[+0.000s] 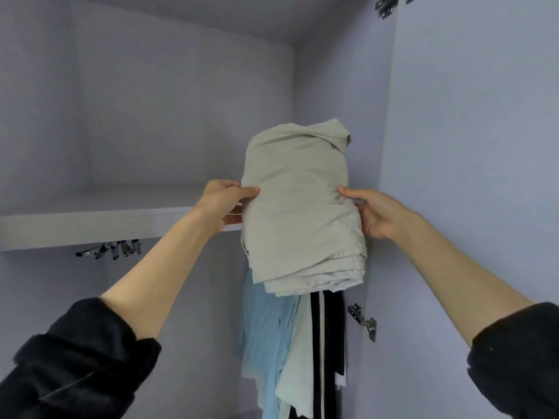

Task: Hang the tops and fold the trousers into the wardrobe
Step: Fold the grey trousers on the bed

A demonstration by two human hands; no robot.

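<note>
Both hands were raised at the wardrobe's upper shelf level, with the folded pale beige cotton trousers (299, 207) held between them as a thick multi-layer bundle. The left hand (225, 204) gripped the bundle's left edge, thumb lying across the front face and fingers tucked behind. The right hand (375, 214) gripped the right edge the same way, thumb on the front and fingers curled round the back. The bundle sat upright, its folded layers showing along the bottom edge, its top end leaning in over the pale lilac laminate shelf (90, 228). The shelf's front edge ran out to the left of the left hand and passed behind the bundle; couldn't tell if the trousers touched the board. Directly below the hands hung a light blue top (266, 343), a pale grey-green top (295, 361) just beside it, and a black garment with a white stripe (320, 343) to their right. Metal hanger hooks (112, 248) hung under the shelf, below and left of the left hand. A metal door hinge (364, 322) sat below the right hand, on the open lilac door (469, 146). Black fleece sleeves (75, 364) were pushed up both forearms.
</note>
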